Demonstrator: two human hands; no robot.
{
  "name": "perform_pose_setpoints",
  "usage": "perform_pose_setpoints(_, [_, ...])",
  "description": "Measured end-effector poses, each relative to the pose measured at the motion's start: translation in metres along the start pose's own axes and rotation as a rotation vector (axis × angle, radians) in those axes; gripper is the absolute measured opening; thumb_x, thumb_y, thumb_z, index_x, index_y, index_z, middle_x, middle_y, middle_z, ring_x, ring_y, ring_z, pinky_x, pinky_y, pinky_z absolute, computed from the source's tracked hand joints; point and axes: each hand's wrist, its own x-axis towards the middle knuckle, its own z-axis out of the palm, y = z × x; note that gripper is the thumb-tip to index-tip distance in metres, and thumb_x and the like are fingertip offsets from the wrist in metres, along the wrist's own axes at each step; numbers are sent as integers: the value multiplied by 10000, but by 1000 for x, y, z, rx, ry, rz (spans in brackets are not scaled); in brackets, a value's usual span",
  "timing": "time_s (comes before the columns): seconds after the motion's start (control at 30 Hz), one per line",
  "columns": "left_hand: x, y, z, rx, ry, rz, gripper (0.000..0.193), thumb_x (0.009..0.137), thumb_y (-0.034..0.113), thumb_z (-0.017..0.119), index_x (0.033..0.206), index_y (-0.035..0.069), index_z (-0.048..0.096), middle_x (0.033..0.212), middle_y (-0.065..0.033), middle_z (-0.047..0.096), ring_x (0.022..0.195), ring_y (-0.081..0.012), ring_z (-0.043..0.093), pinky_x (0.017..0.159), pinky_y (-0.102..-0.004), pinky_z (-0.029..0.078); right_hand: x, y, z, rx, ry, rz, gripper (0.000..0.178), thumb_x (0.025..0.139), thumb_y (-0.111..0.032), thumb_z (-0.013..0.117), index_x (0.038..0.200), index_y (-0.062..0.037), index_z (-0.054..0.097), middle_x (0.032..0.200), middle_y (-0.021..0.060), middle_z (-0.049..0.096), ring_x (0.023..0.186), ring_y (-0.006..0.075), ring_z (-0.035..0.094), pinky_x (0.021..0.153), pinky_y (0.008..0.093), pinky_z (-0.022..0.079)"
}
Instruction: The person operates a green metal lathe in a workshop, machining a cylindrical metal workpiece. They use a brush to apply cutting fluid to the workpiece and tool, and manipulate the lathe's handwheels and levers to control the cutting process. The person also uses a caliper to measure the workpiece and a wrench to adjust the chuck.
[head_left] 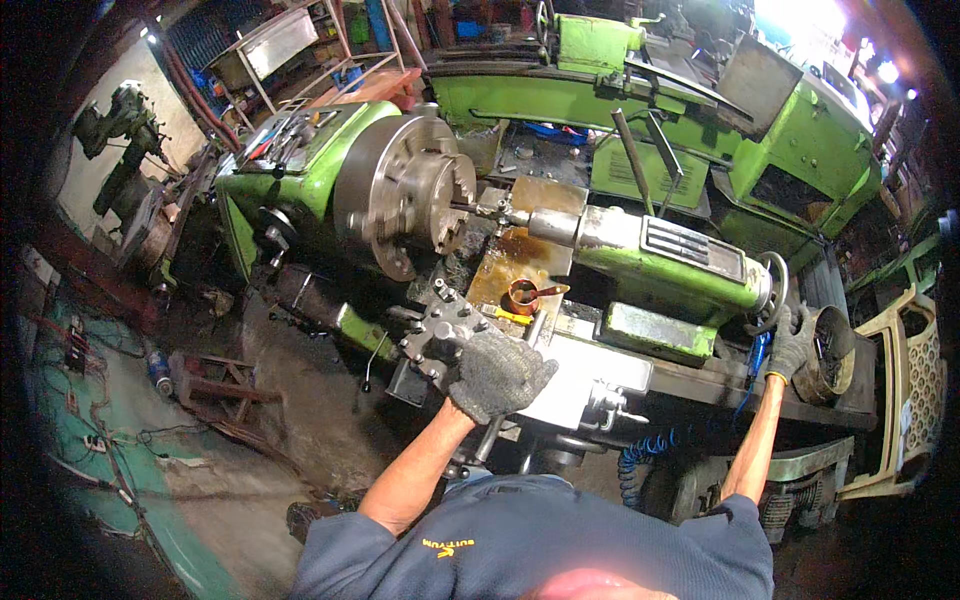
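Observation:
My left hand [500, 378], in a grey knit glove, rests at the right side of the lathe's tool post [440, 335], its fingers loosely extended and nothing visible in them. Out to the right, my gloved right hand [791, 347] is at the lower rim of the tailstock handwheel [779, 285], fingers closed around it. The green tailstock [670, 262] points its quill at the large steel chuck [400, 190]. A drill chuck [492, 203] sits at the quill's end, facing the jaws. Between tool post and tailstock stands a small pot [520, 296] with a brush [545, 292] in it.
A yellow-handled tool [507, 315] lies beside the pot. Beside my right hand is a round metal container [828, 355]; a blue coiled hose [632, 465] hangs below. Hand tools [290, 137] lie on the headstock. Another green machine [560, 100] stands behind. A plastic chair [900, 390] is at right.

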Motion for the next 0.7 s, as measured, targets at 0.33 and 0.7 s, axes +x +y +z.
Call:
perform_pose_setpoints(0.33, [-8, 0, 11, 64, 32, -87, 465, 903, 394, 645, 544, 102, 617, 523, -114, 529, 495, -330, 511, 524, -480, 386, 51, 6, 67, -144, -220, 121, 661, 850, -588, 704, 1308, -116, 642, 1237, 175, 682, 1109, 353, 667, 944, 456, 510])
perform_pose_setpoints(0.7, [3, -4, 15, -15, 35, -36, 414, 904, 351, 642, 553, 133, 619, 475, -73, 515, 424, -289, 487, 477, -456, 381, 42, 1, 58, -104, -138, -38, 506, 952, -395, 582, 1363, -102, 602, 1221, 195, 691, 1129, 371, 654, 946, 446, 504])
